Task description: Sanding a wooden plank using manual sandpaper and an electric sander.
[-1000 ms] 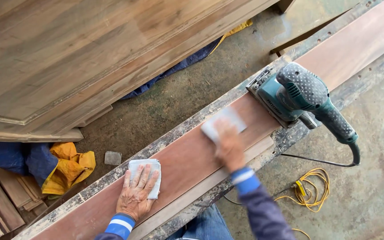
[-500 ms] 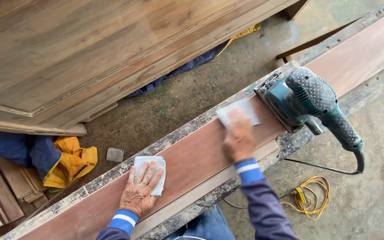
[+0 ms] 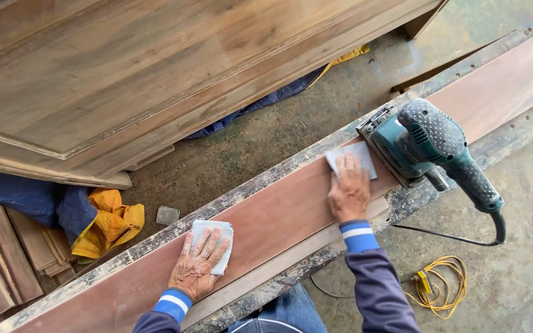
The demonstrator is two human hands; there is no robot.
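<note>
Head view, left to right: the left hand point(image 3: 197, 266) lies flat, fingers spread, pressing a grey sanding sheet point(image 3: 216, 242) onto the reddish plank point(image 3: 279, 213) that runs along the table point(image 3: 229, 198). The right hand point(image 3: 349, 191) presses a second sanding sheet point(image 3: 354, 158) flat, palm down, just beside the teal power sander point(image 3: 424, 145) resting on the plank. Hand-sanding appears to be the step under way; the next stroke likely needs even pressure along the grain, stopping short of the sander.
</note>
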